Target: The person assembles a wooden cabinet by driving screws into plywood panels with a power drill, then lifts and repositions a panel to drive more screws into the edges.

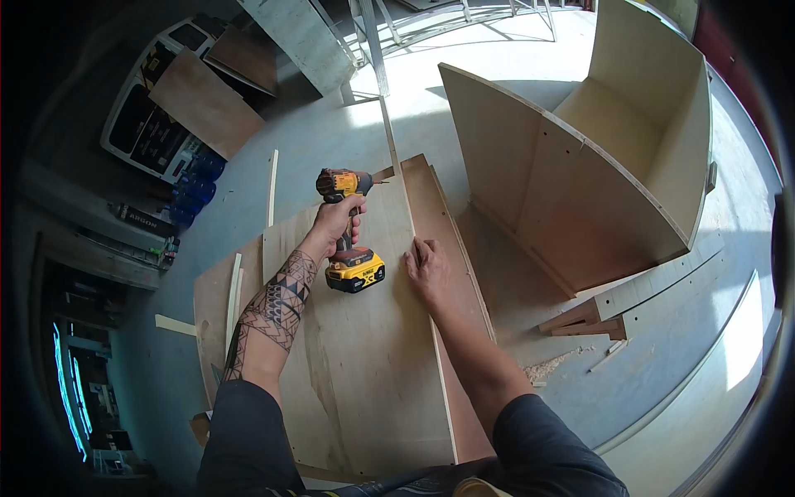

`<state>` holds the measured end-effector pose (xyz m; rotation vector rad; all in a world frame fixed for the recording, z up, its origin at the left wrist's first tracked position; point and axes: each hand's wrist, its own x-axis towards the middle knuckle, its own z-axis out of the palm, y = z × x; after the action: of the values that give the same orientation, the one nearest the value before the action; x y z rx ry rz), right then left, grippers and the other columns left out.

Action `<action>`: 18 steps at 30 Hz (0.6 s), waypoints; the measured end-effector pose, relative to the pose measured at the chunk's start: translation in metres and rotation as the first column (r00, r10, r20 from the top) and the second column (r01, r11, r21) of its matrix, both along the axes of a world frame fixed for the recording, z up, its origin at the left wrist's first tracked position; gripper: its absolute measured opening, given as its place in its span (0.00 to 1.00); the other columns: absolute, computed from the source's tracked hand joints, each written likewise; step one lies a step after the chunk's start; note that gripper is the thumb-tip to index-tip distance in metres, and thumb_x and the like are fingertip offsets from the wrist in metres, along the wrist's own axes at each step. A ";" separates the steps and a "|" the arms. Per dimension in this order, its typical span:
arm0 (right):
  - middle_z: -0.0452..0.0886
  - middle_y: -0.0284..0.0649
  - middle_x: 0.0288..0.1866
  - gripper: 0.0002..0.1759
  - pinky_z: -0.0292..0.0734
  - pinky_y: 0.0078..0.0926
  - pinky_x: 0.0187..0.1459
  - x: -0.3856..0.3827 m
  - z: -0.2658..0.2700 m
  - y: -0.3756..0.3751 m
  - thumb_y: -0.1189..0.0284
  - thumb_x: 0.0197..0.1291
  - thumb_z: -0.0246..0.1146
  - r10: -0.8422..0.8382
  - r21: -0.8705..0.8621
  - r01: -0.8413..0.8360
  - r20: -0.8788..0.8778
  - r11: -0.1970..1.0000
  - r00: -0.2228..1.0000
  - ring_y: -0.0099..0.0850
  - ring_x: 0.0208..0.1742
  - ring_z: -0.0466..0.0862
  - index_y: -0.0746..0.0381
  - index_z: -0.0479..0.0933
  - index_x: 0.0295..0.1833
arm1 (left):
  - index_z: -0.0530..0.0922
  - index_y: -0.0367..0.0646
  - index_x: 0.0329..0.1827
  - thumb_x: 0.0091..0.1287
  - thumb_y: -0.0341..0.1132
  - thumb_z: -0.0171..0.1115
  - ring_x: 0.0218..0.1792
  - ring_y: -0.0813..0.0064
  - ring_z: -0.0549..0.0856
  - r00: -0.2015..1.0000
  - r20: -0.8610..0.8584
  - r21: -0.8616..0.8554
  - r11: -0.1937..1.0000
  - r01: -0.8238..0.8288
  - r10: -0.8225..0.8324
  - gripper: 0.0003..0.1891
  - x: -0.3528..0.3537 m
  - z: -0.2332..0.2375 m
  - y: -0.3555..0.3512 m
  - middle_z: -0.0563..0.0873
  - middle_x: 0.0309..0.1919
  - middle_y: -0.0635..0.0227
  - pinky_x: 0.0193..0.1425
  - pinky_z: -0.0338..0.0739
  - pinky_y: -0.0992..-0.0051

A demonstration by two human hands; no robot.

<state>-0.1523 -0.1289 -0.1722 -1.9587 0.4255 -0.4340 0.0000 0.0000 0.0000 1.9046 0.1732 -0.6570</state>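
Observation:
My left hand [338, 222] is wrapped round the grip of a yellow and black cordless drill [356, 269], held above a pale plywood panel [364, 356]. Its thin bit points right, near the panel's long right edge. My right hand [426, 269] rests lower along that same edge, with its fingers curled and pressed together on it; the fingertips are partly hidden. Beneath, and showing past the right edge, lies a browner board [439, 199].
An open plywood box [571, 174] stands at the right, with wood offcuts [584, 319] and shavings [551, 364] near it on the floor. Thin wood strips [272, 186] lie at the left. A van [157, 99] with boards against it and blue water bottles [195, 186] are further back.

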 end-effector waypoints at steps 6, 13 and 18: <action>0.83 0.46 0.56 0.24 0.81 0.43 0.60 -0.033 0.016 0.016 0.65 0.68 0.70 -0.025 -0.023 0.025 0.039 0.999 0.999 0.47 0.58 0.84 0.62 0.83 0.66 | 0.81 0.48 0.38 0.71 0.49 0.67 0.17 0.82 0.76 1.000 -0.024 0.101 0.995 0.019 -0.017 0.14 -0.007 0.003 -0.003 0.77 0.20 0.79 0.23 0.77 0.74; 0.83 0.46 0.57 0.24 0.81 0.43 0.60 -0.039 0.024 0.025 0.64 0.68 0.70 -0.027 -0.037 0.028 0.027 0.999 0.999 0.47 0.59 0.84 0.61 0.83 0.66 | 0.81 0.47 0.38 0.71 0.48 0.67 0.17 0.80 0.76 0.999 -0.036 0.128 0.991 0.029 -0.024 0.14 -0.008 0.003 -0.003 0.77 0.20 0.78 0.23 0.77 0.74; 0.83 0.46 0.57 0.24 0.80 0.44 0.61 -0.036 0.022 0.022 0.64 0.69 0.69 -0.018 -0.009 0.018 0.005 1.000 1.000 0.47 0.60 0.83 0.61 0.82 0.67 | 0.81 0.48 0.38 0.71 0.48 0.67 0.18 0.80 0.76 0.998 -0.045 0.152 0.987 0.045 -0.039 0.14 -0.007 0.002 -0.006 0.77 0.21 0.78 0.24 0.77 0.74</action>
<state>-0.1879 -0.1066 -0.1501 -1.9632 0.4388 -0.4531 -0.0074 -0.0055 0.0023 2.0479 0.2157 -0.7299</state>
